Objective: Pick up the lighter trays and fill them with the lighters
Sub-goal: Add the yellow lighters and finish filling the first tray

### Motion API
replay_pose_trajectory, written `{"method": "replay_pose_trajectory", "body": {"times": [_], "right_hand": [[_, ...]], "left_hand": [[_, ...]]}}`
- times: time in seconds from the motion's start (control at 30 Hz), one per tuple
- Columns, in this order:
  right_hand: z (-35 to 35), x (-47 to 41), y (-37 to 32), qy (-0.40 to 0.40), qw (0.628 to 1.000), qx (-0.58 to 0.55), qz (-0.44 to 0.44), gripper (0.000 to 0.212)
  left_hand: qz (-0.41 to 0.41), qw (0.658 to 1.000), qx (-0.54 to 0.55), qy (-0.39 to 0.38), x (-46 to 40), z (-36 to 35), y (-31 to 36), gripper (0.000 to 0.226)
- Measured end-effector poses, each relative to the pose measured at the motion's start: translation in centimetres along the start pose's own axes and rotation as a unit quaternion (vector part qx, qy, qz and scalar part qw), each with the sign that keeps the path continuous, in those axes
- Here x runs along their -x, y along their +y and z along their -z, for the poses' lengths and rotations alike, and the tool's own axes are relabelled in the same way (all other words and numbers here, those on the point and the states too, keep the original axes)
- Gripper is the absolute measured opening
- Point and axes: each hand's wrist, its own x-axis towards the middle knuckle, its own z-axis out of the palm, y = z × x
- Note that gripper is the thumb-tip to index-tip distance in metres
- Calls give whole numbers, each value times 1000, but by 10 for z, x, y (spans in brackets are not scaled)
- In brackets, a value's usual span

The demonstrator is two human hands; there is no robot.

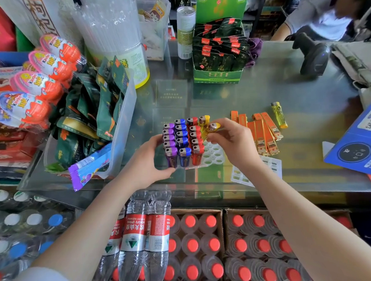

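Bottles (143,242) with red caps stand nearest, under the counter (297,88). A yellow lighter (214,127) is pinched in the right hand (230,141) above the tray (212,155). The tray's left edge is gripped by the left hand (146,162). Purple, blue and red lighters are stood in rows in the tray. At 3 o'clock, orange lighters (262,132) are laid flat, with a loose lighter (279,114) beside them.
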Motion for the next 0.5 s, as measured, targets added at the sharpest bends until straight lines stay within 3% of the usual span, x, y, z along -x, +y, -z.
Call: {"method": "replay_pose_trajectory", "body": {"times": [0.5], "right_hand": [[9, -6, 0, -57, 989, 113, 82, 18]], "left_hand": [[-2, 1000, -10, -9, 0, 0, -3, 74]]}}
